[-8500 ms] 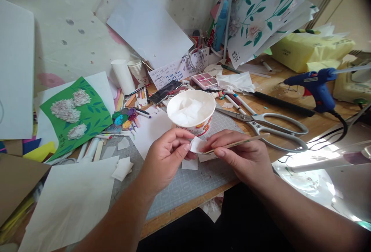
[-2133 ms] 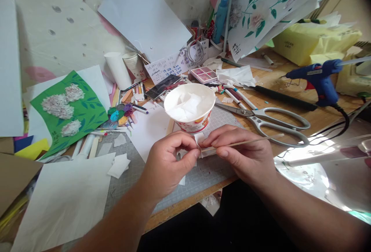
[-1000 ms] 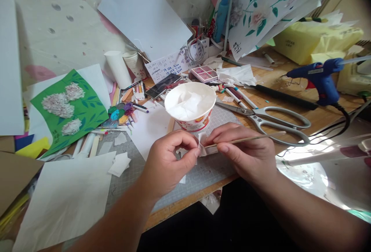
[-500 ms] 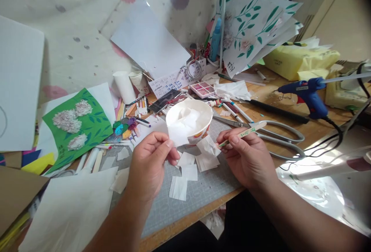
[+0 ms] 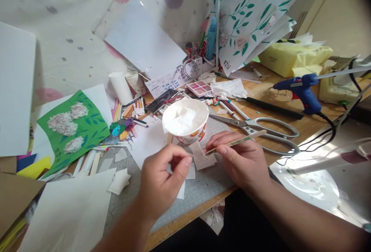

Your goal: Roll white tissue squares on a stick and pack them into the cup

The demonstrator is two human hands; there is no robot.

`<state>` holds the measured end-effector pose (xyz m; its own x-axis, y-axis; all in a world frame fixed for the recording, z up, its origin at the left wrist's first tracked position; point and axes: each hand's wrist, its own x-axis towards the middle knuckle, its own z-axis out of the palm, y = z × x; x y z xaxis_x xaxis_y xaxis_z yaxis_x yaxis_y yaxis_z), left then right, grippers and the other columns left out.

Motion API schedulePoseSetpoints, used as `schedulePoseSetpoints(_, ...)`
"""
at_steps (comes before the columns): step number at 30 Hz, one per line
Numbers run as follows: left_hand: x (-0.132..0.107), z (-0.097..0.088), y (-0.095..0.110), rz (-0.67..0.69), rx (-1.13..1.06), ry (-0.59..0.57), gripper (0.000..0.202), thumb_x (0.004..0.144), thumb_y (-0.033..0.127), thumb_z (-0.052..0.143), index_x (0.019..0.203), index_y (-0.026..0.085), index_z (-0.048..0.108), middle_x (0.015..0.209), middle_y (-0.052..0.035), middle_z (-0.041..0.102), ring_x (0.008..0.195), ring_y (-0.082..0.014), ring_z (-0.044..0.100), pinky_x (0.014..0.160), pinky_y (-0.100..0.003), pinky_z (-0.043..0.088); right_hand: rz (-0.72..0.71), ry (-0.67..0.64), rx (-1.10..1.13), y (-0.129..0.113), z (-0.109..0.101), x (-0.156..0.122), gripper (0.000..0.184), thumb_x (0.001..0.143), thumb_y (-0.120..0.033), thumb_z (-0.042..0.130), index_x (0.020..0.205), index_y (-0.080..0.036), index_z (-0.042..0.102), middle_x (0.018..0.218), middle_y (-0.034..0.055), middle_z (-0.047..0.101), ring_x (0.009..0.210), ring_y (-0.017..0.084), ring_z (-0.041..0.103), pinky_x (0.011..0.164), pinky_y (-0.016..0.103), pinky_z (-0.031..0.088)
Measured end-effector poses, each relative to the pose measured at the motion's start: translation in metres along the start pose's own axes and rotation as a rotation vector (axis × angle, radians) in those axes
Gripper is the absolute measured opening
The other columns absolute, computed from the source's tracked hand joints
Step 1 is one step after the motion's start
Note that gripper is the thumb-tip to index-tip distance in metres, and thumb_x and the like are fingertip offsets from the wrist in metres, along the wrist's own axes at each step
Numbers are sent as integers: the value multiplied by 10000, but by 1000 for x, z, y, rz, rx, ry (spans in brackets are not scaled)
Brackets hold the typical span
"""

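Stick [image 5: 240,140]: gripped in right hand [image 5: 245,159], between thumb and fingers; looked light, stiff, wooden.
Paper square [image 5: 201,157]: lay at stick's tip, between hands; seemed soft, easily torn (corners safest to pinch).
Left hand [image 5: 164,178]: curled; could not tell if gripping anything.
Bowl [image 5: 197,133]: stood beyond; round, smooth-sided, held white pieces [image 5: 186,118].

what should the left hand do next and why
I'd probably bring the left hand over to pinch the small white paper: nothing clearly shows between its finger and thumb, while the right hand holds the wooden stick with its end at that paper.
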<state>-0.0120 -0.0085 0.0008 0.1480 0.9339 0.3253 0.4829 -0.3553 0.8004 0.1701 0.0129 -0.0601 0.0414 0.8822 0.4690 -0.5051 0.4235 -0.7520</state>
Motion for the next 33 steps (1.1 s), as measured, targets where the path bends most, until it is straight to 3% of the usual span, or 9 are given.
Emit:
schedulePoseSetpoints(2, -2, 4, 2, -55, -45, -127, 142, 885, 171, 598, 752, 200, 639, 588, 35, 622, 518, -110, 552, 520, -224, 444, -69, -43, -86, -2, -1, -1, 129, 882, -163, 726, 931, -262, 793, 865, 30, 790, 867, 192, 725, 787, 340, 604)
schedulePoseSetpoints(5, -1, 8, 2, -135, -122, -172, 117, 878, 174, 609, 770, 196, 647, 606, 32, 658, 528, -106, 567, 517, -210, 450, -134, -101, -195, -6, 0, -1, 165, 879, -129, 717, 958, -256, 788, 875, 38, 801, 876, 200, 737, 799, 347, 607)
schedulePoseSetpoints(16, 0, 13, 3, -282, -255, -135, 37, 801, 178, 671, 764, 182, 670, 641, 7, 713, 565, -117, 629, 563, -208, 513, -260, -154, -382, -16, 5, 0, 133, 879, -132, 706, 954, -221, 772, 861, 71, 813, 831, 206, 771, 754, 332, 638)
schedulePoseSetpoints(24, -1, 16, 3, -353, -246, -49, 68, 772, 202, 653, 709, 175, 645, 517, 36, 622, 481, -104, 572, 489, -193, 461, -391, -280, -640, -23, 6, -3, 141, 880, -118, 688, 984, -175, 764, 941, 129, 810, 830, 201, 784, 742, 284, 650)
schedulePoseSetpoints(33, 0, 15, 4, -336, -253, -69, 78, 761, 186, 641, 684, 179, 631, 512, 28, 630, 487, -109, 579, 502, -198, 468, -362, -255, -616, -22, 6, -4, 195, 873, -102, 681, 1006, -217, 763, 919, 95, 818, 816, 209, 788, 724, 302, 652)
